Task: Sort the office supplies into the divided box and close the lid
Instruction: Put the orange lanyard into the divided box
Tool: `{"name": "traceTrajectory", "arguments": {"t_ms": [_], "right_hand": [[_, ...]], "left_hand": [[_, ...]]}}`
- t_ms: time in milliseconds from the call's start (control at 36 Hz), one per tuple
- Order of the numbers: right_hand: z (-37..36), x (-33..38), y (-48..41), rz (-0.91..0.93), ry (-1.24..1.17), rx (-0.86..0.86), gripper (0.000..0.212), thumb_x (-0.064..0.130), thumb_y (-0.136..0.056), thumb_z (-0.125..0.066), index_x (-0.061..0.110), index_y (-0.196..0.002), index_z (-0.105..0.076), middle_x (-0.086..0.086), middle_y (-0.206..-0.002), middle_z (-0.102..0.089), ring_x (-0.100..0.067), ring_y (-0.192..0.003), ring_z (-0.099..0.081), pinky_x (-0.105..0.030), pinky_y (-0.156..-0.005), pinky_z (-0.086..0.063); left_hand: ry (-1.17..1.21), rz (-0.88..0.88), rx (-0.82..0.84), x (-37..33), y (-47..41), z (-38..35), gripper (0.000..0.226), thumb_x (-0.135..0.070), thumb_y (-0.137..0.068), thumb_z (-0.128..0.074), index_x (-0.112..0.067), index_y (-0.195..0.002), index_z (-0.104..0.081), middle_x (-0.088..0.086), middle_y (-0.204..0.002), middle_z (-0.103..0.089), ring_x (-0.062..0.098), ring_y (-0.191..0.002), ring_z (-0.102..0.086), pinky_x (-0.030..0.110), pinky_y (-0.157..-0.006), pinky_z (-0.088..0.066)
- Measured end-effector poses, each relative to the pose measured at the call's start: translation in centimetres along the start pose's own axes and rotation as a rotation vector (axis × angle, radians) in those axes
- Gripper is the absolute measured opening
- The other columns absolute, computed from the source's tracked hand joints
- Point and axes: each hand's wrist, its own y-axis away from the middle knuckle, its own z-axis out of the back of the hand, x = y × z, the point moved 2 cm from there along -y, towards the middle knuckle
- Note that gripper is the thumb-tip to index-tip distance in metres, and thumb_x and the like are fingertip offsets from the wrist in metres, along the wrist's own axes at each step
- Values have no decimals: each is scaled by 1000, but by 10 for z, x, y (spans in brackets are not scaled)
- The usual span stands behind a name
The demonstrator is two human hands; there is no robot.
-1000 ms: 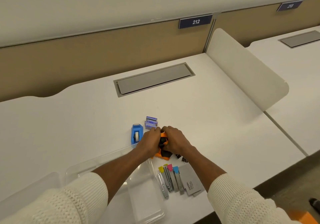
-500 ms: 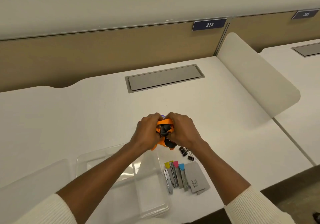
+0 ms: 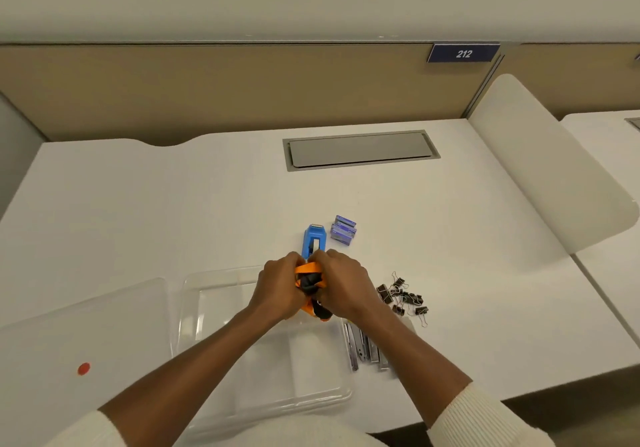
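My left hand and my right hand both grip an orange and black bundle, held just above the far right corner of the clear divided box. The box's clear lid, marked with a red dot, lies flat to the left of the box. On the desk beyond my hands stand a blue tape dispenser and small purple staple boxes. A heap of black binder clips lies to the right. Several metal staplers lie under my right forearm, partly hidden.
The white desk has a grey cable hatch at the back. A tan partition with a sign reading 212 runs behind it. A white rounded divider panel stands at the right edge, with another desk beyond.
The camera has shifted, so the scene sits lower and further right in view. My hands still hold the orange and black bundle together, now lower, near the box's corner. The tape dispenser shows again.
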Motion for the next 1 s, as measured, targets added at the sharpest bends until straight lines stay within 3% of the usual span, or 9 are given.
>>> {"name": "traceTrajectory", "arguments": {"t_ms": [139,250,389,556,639,722,889,944,1000], "right_hand": [[-6,-2,6,91,36,-3,60,33,-89,-72,20,-141,-47,-4,-127,-60,-22,-112,-56,-35,-83,-52],[0,-5,13,112,0,0,74,35,-84,-76,24,-148,-41,-1,-137,-55,-22,-123,-52,-37,-89,-53],[5,-13,23,147,3,14,62,29,-84,-76,26,-140,-49,1,-135,-56,-21,-122,-52,-37,-91,-54],[-11,-16,29,183,98,34,54,17,-91,-74,23,-141,-54,-4,-133,-61,-24,-116,-54,-35,-89,-54],[-16,-11,30,204,151,-20,38,23,-92,-74,19,-128,-66,-5,-123,-68,-25,-108,-56,-35,-76,-52],[-24,-8,28,204,196,-87,36,32,-70,-93,20,-100,-78,-2,-94,-75,-24,-82,-62,-30,-59,-50],[-38,-11,21,121,246,-109,34,42,-62,-96,23,-85,-79,4,-82,-73,-22,-77,-58,-31,-61,-48],[-40,-10,18,102,266,-75,31,43,-68,-92,24,-88,-79,3,-84,-73,-22,-82,-56,-32,-65,-48],[-41,-11,16,101,261,-70,26,43,-80,-83,22,-94,-78,2,-91,-71,-22,-90,-53,-34,-73,-47]], "left_hand": [[-38,-58,14,6,6,-7,50,-32,-90,-77,-21,-134,-56,1,-121,-72,19,-103,-69,28,-91,-53],[-96,-124,50,12,13,-7,55,-27,-92,-73,-20,-141,-49,2,-134,-64,20,-117,-64,31,-102,-50],[-188,-193,53,15,18,-3,56,-34,-98,-67,-23,-147,-42,-2,-145,-52,17,-125,-58,28,-105,-47],[-276,-197,82,21,18,-3,55,-35,-92,-74,-27,-140,-49,-3,-138,-56,16,-121,-56,25,-101,-47],[-317,-235,160,24,16,-9,49,-27,-91,-76,-25,-137,-57,1,-135,-62,19,-117,-60,27,-101,-50],[-358,-249,200,24,15,-14,46,-25,-95,-71,-24,-140,-59,2,-137,-64,21,-119,-63,28,-106,-49],[-410,-264,270,20,7,-23,49,-34,-99,-65,-21,-145,-53,3,-144,-59,20,-126,-61,28,-112,-44],[-442,-270,240,17,4,-22,45,-39,-97,-66,-20,-137,-58,6,-136,-61,22,-119,-62,28,-106,-48],[-464,-305,196,13,1,-19,31,-34,-96,-68,-17,-121,-66,8,-124,-63,19,-103,-62,20,-85,-51]]}}
